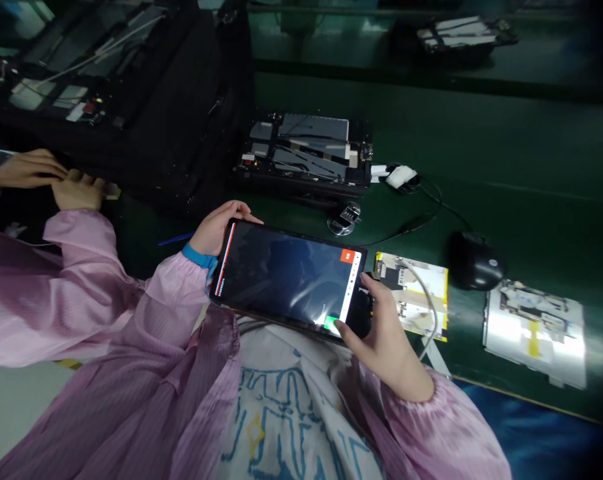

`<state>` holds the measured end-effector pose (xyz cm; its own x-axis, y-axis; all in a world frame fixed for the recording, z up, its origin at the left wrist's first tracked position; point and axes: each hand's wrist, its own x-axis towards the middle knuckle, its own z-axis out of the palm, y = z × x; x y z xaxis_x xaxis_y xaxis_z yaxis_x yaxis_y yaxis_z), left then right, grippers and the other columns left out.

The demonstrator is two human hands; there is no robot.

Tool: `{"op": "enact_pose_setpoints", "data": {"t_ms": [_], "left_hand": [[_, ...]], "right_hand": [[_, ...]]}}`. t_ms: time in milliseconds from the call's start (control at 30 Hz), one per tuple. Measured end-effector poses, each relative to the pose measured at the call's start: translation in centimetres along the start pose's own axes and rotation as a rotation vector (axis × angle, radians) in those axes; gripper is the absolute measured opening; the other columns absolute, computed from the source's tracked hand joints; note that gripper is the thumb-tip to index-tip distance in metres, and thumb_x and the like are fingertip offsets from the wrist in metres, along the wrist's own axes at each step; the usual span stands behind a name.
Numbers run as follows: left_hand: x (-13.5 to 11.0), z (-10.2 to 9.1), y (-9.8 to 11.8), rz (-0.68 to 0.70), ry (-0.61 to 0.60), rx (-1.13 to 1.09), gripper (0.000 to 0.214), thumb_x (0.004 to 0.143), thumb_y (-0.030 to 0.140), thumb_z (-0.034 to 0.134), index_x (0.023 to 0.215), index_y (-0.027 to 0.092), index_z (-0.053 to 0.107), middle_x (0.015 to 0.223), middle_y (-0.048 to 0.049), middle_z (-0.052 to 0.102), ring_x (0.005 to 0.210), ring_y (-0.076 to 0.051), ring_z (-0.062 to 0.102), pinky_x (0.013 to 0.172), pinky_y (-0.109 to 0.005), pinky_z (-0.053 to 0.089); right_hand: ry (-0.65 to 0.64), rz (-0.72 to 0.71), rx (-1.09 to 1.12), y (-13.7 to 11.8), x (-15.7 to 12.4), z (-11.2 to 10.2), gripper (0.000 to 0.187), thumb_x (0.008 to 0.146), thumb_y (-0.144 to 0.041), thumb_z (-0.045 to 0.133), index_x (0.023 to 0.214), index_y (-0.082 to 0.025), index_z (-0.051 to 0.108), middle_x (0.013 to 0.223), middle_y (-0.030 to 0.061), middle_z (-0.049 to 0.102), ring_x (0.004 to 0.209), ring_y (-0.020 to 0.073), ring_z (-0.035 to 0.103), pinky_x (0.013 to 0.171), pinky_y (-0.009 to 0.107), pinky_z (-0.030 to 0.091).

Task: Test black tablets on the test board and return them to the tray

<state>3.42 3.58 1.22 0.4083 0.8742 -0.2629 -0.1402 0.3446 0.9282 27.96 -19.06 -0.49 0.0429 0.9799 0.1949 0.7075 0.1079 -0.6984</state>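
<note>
I hold a black tablet [286, 277] over my lap, screen up and mostly dark, with an orange square and a green patch near its right end. My left hand [216, 230] grips its left end, fingers wrapped round the top corner. My right hand [381, 330] grips the right end, and its thumb lies on the green patch of the screen. Both sleeves are pink.
On the green bench lie an opened tablet [306, 155] with bare boards, a white plug [400, 176] with a black cable, a black mouse-like device [474, 261], a yellow-edged board [414, 293] and a silver plate [534, 330]. Another person's hands [46, 177] rest at the left, by black trays [106, 80].
</note>
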Motion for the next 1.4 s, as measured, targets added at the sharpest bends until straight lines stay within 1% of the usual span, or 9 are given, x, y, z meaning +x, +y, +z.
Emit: {"op": "enact_pose_setpoints", "data": {"t_ms": [167,300,367,500,667,900,1033,1300,1400], "left_hand": [[0.1,-0.2,0.0,0.003,0.007,0.021,0.024,0.085,0.039,0.057,0.082,0.015,0.055,0.076,-0.0095,0.072,0.073,-0.021,0.068,0.070,-0.031,0.053],[0.3,-0.4,0.0,0.012,-0.001,0.012,0.021,0.085,0.036,0.056,0.083,0.015,0.056,0.075,-0.0083,0.072,0.077,-0.022,0.068,0.072,-0.033,0.053],[0.4,-0.5,0.0,0.008,-0.002,0.014,0.021,0.084,0.036,0.056,0.083,0.015,0.057,0.076,-0.0087,0.072,0.077,-0.022,0.068,0.073,-0.033,0.053],[0.4,-0.5,0.1,-0.002,0.003,0.019,0.024,0.082,0.038,0.060,0.083,0.015,0.057,0.078,-0.0103,0.073,0.075,-0.022,0.068,0.070,-0.032,0.053],[0.2,-0.4,0.3,-0.006,-0.015,0.015,0.023,0.084,0.039,0.058,0.083,0.015,0.056,0.080,-0.0103,0.073,0.075,-0.021,0.068,0.069,-0.032,0.053],[0.3,-0.5,0.2,-0.018,0.008,0.037,0.023,0.086,0.037,0.056,0.083,0.015,0.055,0.079,-0.0104,0.073,0.073,-0.020,0.068,0.066,-0.030,0.053],[0.4,-0.5,0.3,-0.009,-0.006,0.033,0.026,0.083,0.040,0.059,0.084,0.015,0.056,0.079,-0.0108,0.073,0.072,-0.021,0.068,0.066,-0.030,0.052],[0.1,-0.2,0.5,-0.016,0.009,0.011,0.026,0.081,0.041,0.061,0.082,0.016,0.055,0.079,-0.0105,0.073,0.074,-0.022,0.068,0.070,-0.033,0.052],[0.1,-0.2,0.4,0.014,0.024,0.013,0.024,0.082,0.039,0.060,0.081,0.015,0.056,0.078,-0.0105,0.073,0.078,-0.023,0.068,0.075,-0.034,0.052]], "right_hand": [[0.037,-0.005,-0.021,0.3,0.2,-0.3,0.078,0.080,-0.033,0.064,0.145,-0.020,0.022,0.131,0.0167,0.043,0.123,0.0317,0.044,0.102,0.054,0.040],[0.333,0.202,-0.002,2.7,0.6,-1.9,0.068,0.082,-0.040,0.062,0.138,-0.019,0.031,0.113,0.0127,0.055,0.108,0.0274,0.056,0.096,0.051,0.044],[0.393,0.305,-0.078,4.3,0.8,-2.8,0.059,0.083,-0.043,0.058,0.133,-0.018,0.037,0.105,0.0119,0.060,0.102,0.0283,0.058,0.092,0.051,0.044],[0.304,0.316,-0.306,6.6,0.9,-3.4,0.056,0.084,-0.048,0.052,0.129,-0.016,0.041,0.105,0.0142,0.066,0.107,0.0341,0.056,0.099,0.060,0.033],[0.235,0.290,-0.384,7.8,1.0,-3.0,0.062,0.087,-0.051,0.047,0.137,-0.018,0.034,0.124,0.0154,0.060,0.117,0.0356,0.053,0.102,0.063,0.027],[0.180,0.190,-0.597,7.6,1.2,-2.8,0.051,0.094,-0.045,0.038,0.136,-0.016,0.039,0.125,0.0165,0.059,0.119,0.0312,0.052,0.108,0.062,0.017],[0.067,0.114,-0.718,6.8,1.5,-3.5,0.047,0.097,-0.040,0.032,0.139,-0.018,0.039,0.128,0.0150,0.058,0.116,0.0296,0.053,0.109,0.064,0.006],[-0.062,0.099,-0.698,6.1,2.2,-5.3,0.051,0.095,-0.038,0.038,0.143,-0.021,0.034,0.125,0.0155,0.059,0.113,0.0316,0.055,0.103,0.070,0.019],[-0.073,0.036,-0.653,6.5,2.8,-5.6,0.046,0.089,-0.035,0.047,0.133,-0.021,0.046,0.122,0.0149,0.060,0.114,0.0316,0.054,0.103,0.070,0.020]]}}
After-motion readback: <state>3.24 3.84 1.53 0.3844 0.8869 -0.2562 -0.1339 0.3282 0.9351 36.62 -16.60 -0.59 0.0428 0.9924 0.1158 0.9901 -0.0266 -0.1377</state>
